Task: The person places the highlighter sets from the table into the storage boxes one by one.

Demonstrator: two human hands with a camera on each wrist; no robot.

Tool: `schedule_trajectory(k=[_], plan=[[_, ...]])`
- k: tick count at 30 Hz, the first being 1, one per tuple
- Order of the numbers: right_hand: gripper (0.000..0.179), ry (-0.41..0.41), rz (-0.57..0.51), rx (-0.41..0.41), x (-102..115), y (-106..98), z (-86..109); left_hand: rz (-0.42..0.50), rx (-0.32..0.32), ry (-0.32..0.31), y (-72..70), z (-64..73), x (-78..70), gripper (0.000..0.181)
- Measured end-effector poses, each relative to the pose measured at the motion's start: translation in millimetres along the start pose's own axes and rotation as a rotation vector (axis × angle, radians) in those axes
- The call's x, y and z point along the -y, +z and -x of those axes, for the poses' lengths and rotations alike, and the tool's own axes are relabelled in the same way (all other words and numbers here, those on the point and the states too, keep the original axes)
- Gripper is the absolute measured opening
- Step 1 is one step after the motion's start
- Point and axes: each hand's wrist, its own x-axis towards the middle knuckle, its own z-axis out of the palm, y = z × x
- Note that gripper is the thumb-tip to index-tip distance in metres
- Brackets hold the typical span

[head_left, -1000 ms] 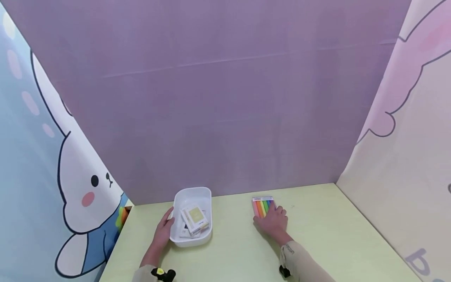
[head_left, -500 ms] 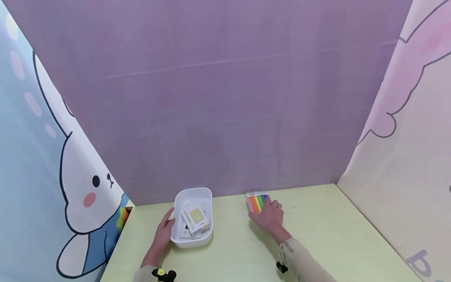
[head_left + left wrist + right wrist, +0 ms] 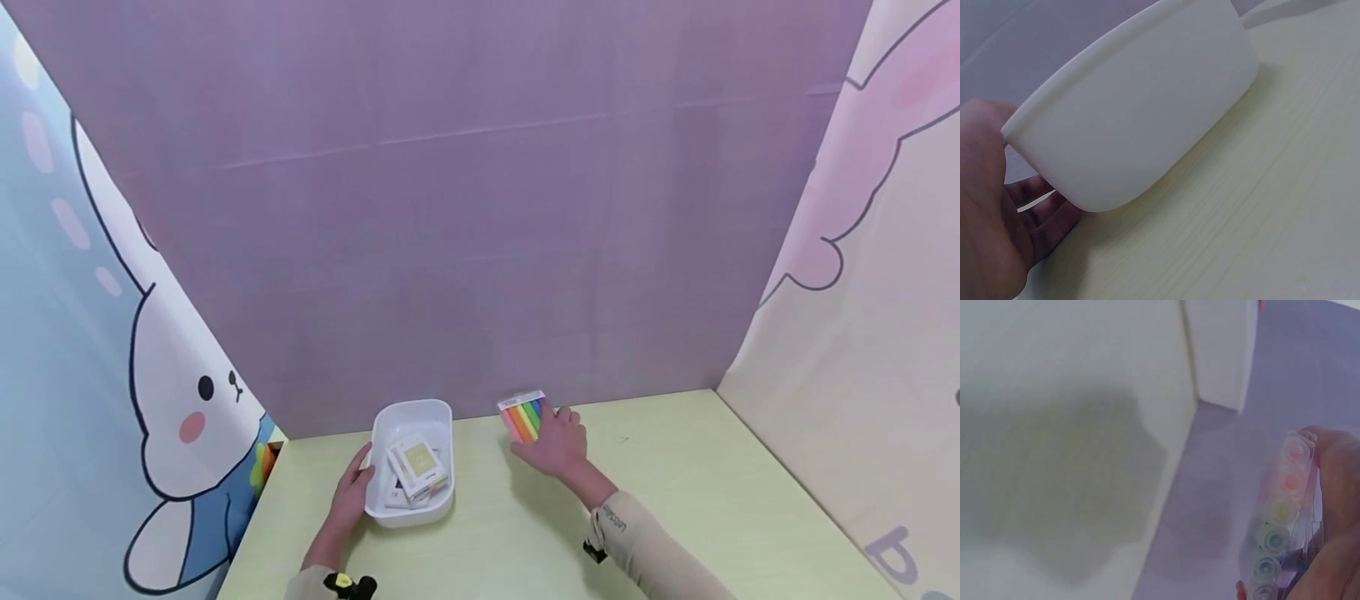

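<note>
My left hand (image 3: 351,492) grips the left side of a white plastic bin (image 3: 405,419), thumb at the rim. In the left wrist view the fingers (image 3: 1054,228) curl behind the end of the bin (image 3: 1135,106). Small white boxes lie inside it, the top box (image 3: 418,468) with a yellow-green panel. Right of the bin, my right hand (image 3: 557,442) holds a clear flat pack of rainbow-coloured markers (image 3: 522,417) above the table. Seen from the right wrist, the round ends of the markers (image 3: 1279,510) form a row, with the hand (image 3: 1338,537) along the pack's edge.
The pale yellow table (image 3: 675,483) ends at a purple back wall (image 3: 480,250). A panel with a cartoon rabbit (image 3: 191,367) stands at left, and a pink and cream panel (image 3: 862,350) at right.
My right hand has lifted the marker pack off the table and carried it left towards the bin, tilting it. The left hand and the bin have hardly moved.
</note>
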Motion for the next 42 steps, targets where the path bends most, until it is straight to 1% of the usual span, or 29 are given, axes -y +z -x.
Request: schedule_trajectory(k=[3, 8, 12, 17, 22, 27, 33, 39, 42], plan=[[0.105, -0.008, 0.012, 0.011, 8, -7, 1.7, 0.003, 0.007, 0.0, 0.7, 0.1, 2.3, 0.049], [0.105, -0.026, -0.007, 0.015, 22, -12, 2.3, -0.012, 0.02, 0.03, -0.5, -0.6, 1.2, 0.049], [0.107, -0.027, -0.001, 0.027, 32, -8, 1.8, -0.026, 0.015, 0.038, -2.0, -2.0, 0.8, 0.048], [0.109, -0.017, 0.001, 0.04, 43, -4, 0.7, -0.037, 0.034, 0.026, -1.5, -3.7, 2.3, 0.049], [0.112, -0.016, -0.004, 0.062, 60, -1, -0.3, -0.049, 0.048, 0.006, -2.5, -5.9, 2.5, 0.049], [0.111, -0.033, -0.01, 0.087, 80, 1, -0.3, -0.041, 0.055, -0.011, -5.2, -7.0, 1.5, 0.05], [0.111, -0.07, 0.003, 0.108, 101, 4, 3.2, -0.042, 0.042, -0.024, -5.9, -2.0, 3.4, 0.05], [0.113, -0.097, 0.014, 0.128, 119, 4, 6.2, -0.042, 0.039, -0.004, -3.5, -1.5, -3.9, 0.051], [0.113, -0.103, 0.015, 0.134, 127, 7, 7.8, -0.04, 0.036, 0.003, -2.8, -1.8, -4.2, 0.05]])
